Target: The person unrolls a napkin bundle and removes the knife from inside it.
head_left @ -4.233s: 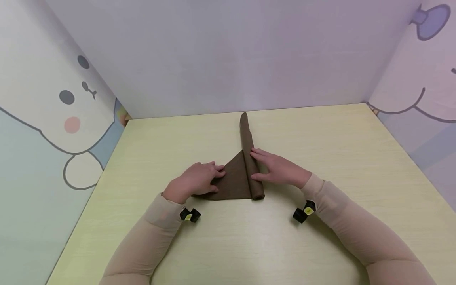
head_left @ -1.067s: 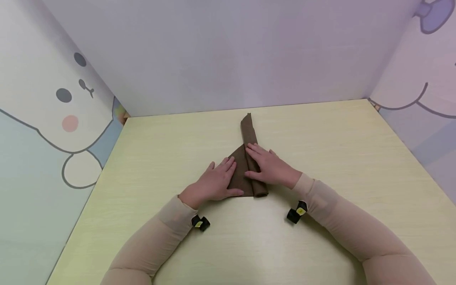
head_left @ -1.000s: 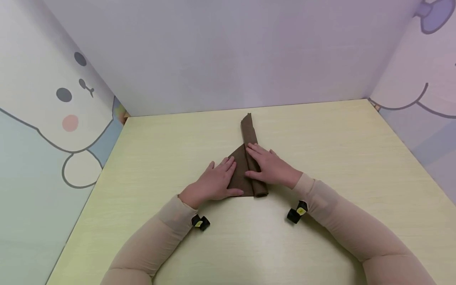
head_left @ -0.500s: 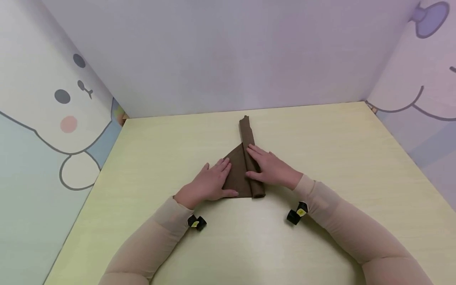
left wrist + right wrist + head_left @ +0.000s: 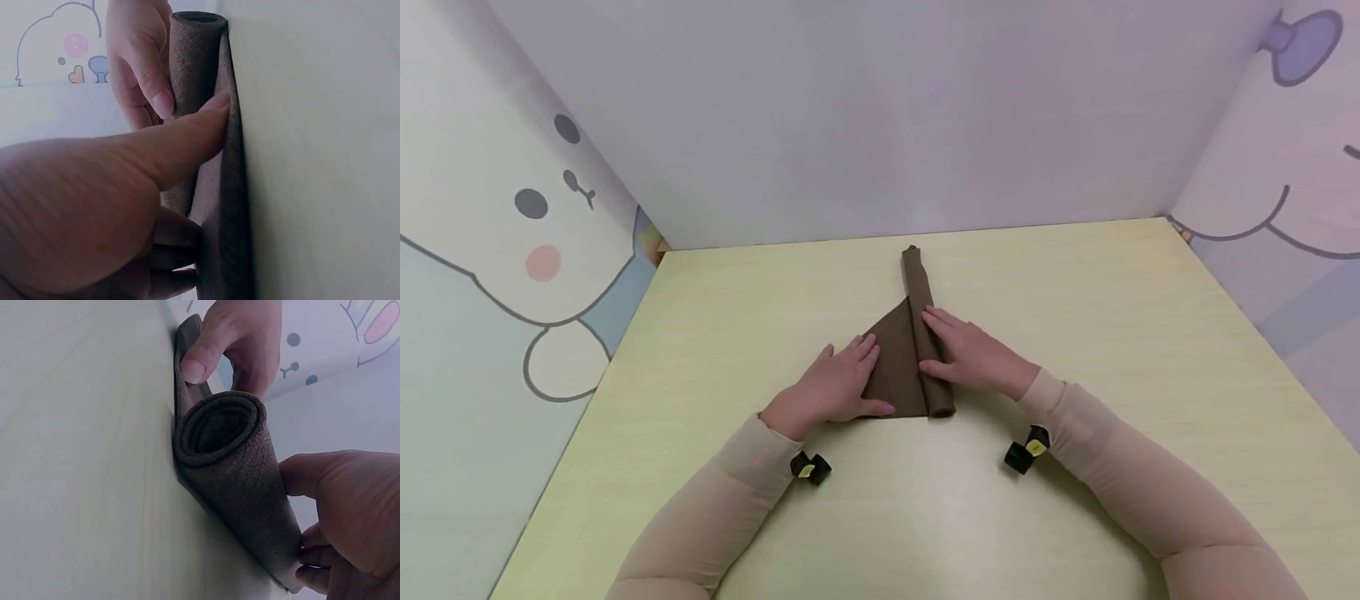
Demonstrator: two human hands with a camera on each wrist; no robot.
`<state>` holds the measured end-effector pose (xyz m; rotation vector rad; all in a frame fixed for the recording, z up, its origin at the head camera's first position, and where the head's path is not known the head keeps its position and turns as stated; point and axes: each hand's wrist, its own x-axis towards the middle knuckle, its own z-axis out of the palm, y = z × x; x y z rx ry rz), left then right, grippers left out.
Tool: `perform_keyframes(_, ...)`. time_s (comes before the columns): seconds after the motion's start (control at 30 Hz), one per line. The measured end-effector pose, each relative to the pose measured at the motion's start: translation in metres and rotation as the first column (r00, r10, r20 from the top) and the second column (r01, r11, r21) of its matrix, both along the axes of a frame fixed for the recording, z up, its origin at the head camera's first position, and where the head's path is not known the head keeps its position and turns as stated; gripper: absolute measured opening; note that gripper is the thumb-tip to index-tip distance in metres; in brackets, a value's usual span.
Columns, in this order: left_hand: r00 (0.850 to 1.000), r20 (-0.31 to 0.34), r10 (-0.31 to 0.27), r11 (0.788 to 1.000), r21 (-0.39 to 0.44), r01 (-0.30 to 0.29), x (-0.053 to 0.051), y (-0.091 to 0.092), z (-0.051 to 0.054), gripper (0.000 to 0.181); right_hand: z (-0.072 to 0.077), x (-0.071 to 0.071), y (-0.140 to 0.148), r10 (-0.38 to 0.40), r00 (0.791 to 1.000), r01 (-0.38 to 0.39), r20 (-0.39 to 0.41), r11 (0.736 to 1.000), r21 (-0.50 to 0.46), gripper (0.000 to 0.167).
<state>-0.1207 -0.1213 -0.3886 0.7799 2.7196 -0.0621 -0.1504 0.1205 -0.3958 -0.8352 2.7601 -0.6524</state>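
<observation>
A dark brown cloth (image 5: 895, 371) lies mid-table, partly rolled. Its rolled part (image 5: 917, 283) runs away from the person, and a flat, roughly triangular flap extends to the left. My left hand (image 5: 831, 387) rests on the flap's left side with fingers extended and thumb near the front edge. My right hand (image 5: 981, 354) touches the roll's right side with fingertips and thumb, without wrapping round it. In the right wrist view the near end of the roll (image 5: 222, 428) shows a hollow spiral of layers. The left hand covers the flap's left corner.
The pale wood-grain table (image 5: 737, 308) meets a plain light wall (image 5: 880, 117) at the back. Walls with cartoon animals stand at the left and right. Small black wrist cameras (image 5: 810, 468) are strapped to the beige sleeves (image 5: 730, 483).
Since the oldest frame, my left hand has gone from bent fingers at the flap's edge to lying flatter on it. In the last second it slid slightly left, uncovering more flap; the right hand barely moved.
</observation>
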Motion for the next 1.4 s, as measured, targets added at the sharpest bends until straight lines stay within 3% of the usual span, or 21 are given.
perform_keyframes(0.53, 1.0, 0.01, 0.015, 1.0, -0.009, -0.015, -0.001, -0.005, 0.006, 0.101, 0.001, 0.0, 0.003, 0.011, 1.0, -0.011, 0.02, 0.999, -0.04, 0.08)
perform_keyframes(1.4, 0.999, 0.024, 0.03, 1.0, -0.001, -0.03, 0.0, -0.005, 0.005, 0.101, 0.007, -0.002, 0.018, 0.019, 0.996, -0.016, 0.087, 1.0, -0.025, 0.083)
